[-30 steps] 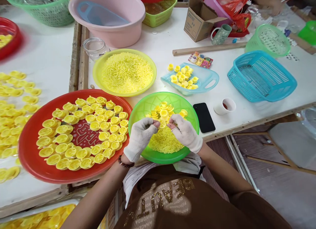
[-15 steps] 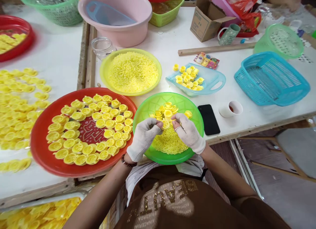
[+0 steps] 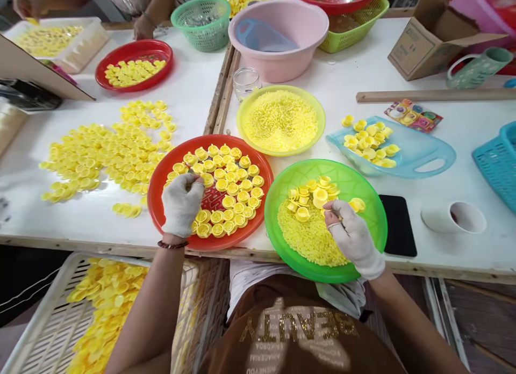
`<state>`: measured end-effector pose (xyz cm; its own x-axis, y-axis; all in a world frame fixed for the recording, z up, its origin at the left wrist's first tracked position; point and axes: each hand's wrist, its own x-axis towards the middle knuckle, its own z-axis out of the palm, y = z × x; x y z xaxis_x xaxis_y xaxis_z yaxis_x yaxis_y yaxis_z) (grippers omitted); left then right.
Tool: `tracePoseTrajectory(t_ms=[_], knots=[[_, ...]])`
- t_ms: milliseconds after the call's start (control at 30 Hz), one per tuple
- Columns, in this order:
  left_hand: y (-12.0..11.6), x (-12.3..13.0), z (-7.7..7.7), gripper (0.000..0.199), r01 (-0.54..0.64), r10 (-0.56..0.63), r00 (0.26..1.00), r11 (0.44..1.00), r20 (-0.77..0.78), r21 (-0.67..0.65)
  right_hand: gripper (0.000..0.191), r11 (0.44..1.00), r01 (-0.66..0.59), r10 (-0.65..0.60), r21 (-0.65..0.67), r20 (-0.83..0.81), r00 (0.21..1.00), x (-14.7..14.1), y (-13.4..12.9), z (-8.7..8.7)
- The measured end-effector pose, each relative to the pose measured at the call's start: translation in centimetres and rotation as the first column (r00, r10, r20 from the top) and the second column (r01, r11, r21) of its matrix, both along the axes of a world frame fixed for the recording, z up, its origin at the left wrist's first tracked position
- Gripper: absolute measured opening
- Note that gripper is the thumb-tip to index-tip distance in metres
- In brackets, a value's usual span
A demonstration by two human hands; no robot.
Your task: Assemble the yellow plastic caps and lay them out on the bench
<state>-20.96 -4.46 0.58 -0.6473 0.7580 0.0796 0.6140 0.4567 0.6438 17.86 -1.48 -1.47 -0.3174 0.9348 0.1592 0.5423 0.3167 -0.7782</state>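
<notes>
My left hand [image 3: 183,202], in a white glove with bare fingertips, is over the left part of the red tray [image 3: 155,202]. Its thumb and finger pinch a yellow cup piece [image 3: 207,180] by the edge. Rings of similar round yellow pieces lie on that tray. Above the green bowl [image 3: 363,180], my right hand [image 3: 350,231] has its fingertips closed together; whatever is between them is too small to make out. The bowl holds yellow beads [image 3: 306,237] and several yellow cups [image 3: 320,197].
Behind are a yellow bowl of beads [image 3: 282,121], a pink basin [image 3: 278,51] and a blue scoop [image 3: 419,148] with yellow cups. A phone [image 3: 398,226] and a paper cup [image 3: 453,218] lie right. Loose yellow pieces [image 3: 97,153] cover the left table. Another person's hand [image 3: 144,27] is beyond.
My left hand has moved left from the green bowl to the red tray with a yellow piece. My right hand stays over the bowl. The view has turned left.
</notes>
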Motion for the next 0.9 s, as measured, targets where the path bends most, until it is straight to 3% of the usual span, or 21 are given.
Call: tracePoseTrajectory(t_ms=[167, 267, 467, 633, 700, 767, 833, 900], knots=[[0.9, -0.9, -2.5, 0.027, -0.010, -0.014, 0.988, 0.988, -0.155, -0.156, 0.017, 1.000, -0.012, 0.012, -0.004, 0.013, 1.000, 0.0, -0.1, -0.1], [1.6, -0.6, -3.3, 0.028, -0.040, 0.003, 0.979, 0.983, -0.202, -0.180, 0.016, 1.000, -0.018, 0.018, 0.001, 0.010, 1.000, 0.0, -0.2, -0.1], [2.0, -0.5, -3.8, 0.026, -0.073, 0.050, 0.979, 0.991, -0.195, -0.110, 0.013, 0.997, -0.075, 0.075, -0.016, 0.014, 0.997, -0.1, -0.1, 0.1], [1.9, -0.1, -3.5, 0.023, -0.013, -0.011, 0.971, 0.995, -0.240, -0.099, 0.015, 0.973, -0.224, 0.228, -0.050, 0.095, 0.969, -0.3, 0.0, -0.4], [1.8, 0.9, -2.7, 0.026, 0.007, -0.018, 0.960, 0.999, -0.280, -0.038, 0.019, 0.954, -0.287, 0.299, -0.083, 0.259, 0.919, -0.5, -0.1, -0.2], [1.8, 3.0, -1.4, 0.030, 0.090, -0.076, 0.955, 0.995, -0.287, 0.035, 0.019, 0.935, -0.336, 0.345, -0.109, 0.489, 0.801, -0.8, -0.4, 0.1], [2.1, 6.1, 0.1, 0.028, 0.277, -0.250, 0.935, 0.958, -0.250, 0.078, 0.018, 0.918, -0.371, 0.365, -0.140, 0.662, 0.655, -1.3, -0.8, 0.6], [2.7, 10.0, 1.2, 0.024, 0.526, -0.517, 0.842, 0.850, -0.154, 0.023, 0.027, 0.893, -0.410, 0.406, -0.183, 0.720, 0.563, -1.8, -1.2, 0.9]])
